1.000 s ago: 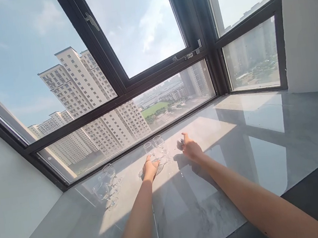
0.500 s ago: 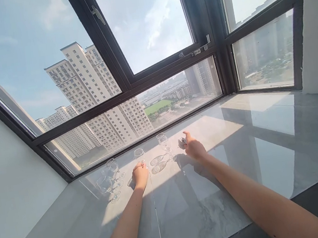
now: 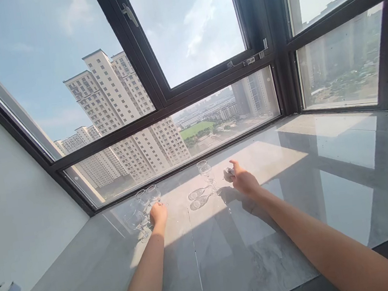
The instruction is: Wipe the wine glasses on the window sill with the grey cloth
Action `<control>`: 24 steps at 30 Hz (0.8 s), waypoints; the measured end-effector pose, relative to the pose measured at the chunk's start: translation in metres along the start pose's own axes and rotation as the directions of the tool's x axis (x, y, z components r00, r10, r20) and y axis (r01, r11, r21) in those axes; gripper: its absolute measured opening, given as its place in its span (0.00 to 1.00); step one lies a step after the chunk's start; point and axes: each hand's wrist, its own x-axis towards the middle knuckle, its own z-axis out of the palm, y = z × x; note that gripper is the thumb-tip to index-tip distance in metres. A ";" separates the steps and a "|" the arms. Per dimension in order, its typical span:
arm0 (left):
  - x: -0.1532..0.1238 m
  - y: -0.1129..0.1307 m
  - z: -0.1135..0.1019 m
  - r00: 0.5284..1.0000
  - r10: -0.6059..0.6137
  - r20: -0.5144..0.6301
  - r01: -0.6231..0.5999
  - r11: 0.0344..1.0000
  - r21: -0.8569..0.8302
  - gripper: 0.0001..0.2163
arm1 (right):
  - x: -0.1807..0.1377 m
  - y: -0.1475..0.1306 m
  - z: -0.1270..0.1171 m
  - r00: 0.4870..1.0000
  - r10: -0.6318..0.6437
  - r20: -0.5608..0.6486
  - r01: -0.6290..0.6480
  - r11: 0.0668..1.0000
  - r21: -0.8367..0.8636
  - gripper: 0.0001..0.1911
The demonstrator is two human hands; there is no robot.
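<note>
My left hand (image 3: 158, 213) is closed around the lower part of a clear stemmed wine glass (image 3: 153, 193), whose bowl shows above the fingers. Close beside it on the left are two more wine glasses (image 3: 133, 219), partly overlapping. To the right, another pair of wine glasses (image 3: 205, 172) stands upright near the window, casting shadows on the sill. My right hand (image 3: 244, 180) is farther right, closed on a small grey-white object (image 3: 229, 174); its kind is not clear. One finger of that hand sticks up.
The glossy grey stone sill (image 3: 244, 253) runs under both arms, with a seam and bright sun patches. Dark window frames (image 3: 195, 155) bound its far side. A white wall (image 3: 17, 188) rises at left; a white object (image 3: 5, 290) lies at the lower left edge.
My left hand has moved left with the wine glass, bringing it up beside the left-hand glasses. My right hand keeps its place by the right pair. The view has shifted slightly.
</note>
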 end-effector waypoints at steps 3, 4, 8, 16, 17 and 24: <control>-0.012 0.002 -0.001 1.000 -0.012 -0.026 0.012 1.000 -0.002 0.15 | -0.001 0.000 0.000 1.000 0.000 -0.002 0.000 1.000 -0.018 0.34; -0.020 0.004 0.000 0.999 -0.008 -0.041 0.007 1.000 -0.013 0.19 | -0.001 0.000 0.001 1.000 -0.003 -0.008 0.003 1.000 -0.023 0.35; -0.066 0.027 0.014 0.987 0.158 0.002 -0.155 0.973 -0.173 0.19 | -0.002 0.000 0.000 0.999 -0.015 -0.038 0.014 0.999 -0.037 0.39; -0.134 0.111 0.069 0.845 0.423 0.326 -0.369 0.904 -0.217 0.33 | -0.001 -0.001 -0.003 0.998 -0.004 -0.060 0.002 0.999 -0.036 0.41; -0.135 0.119 0.072 0.864 0.379 0.332 -0.338 0.925 -0.175 0.34 | -0.001 -0.001 -0.003 0.998 -0.005 -0.058 0.002 0.999 -0.040 0.40; -0.131 0.139 0.077 0.874 0.351 0.335 -0.345 0.935 -0.079 0.13 | -0.001 -0.002 -0.004 0.999 -0.013 0.037 0.014 0.999 -0.036 0.36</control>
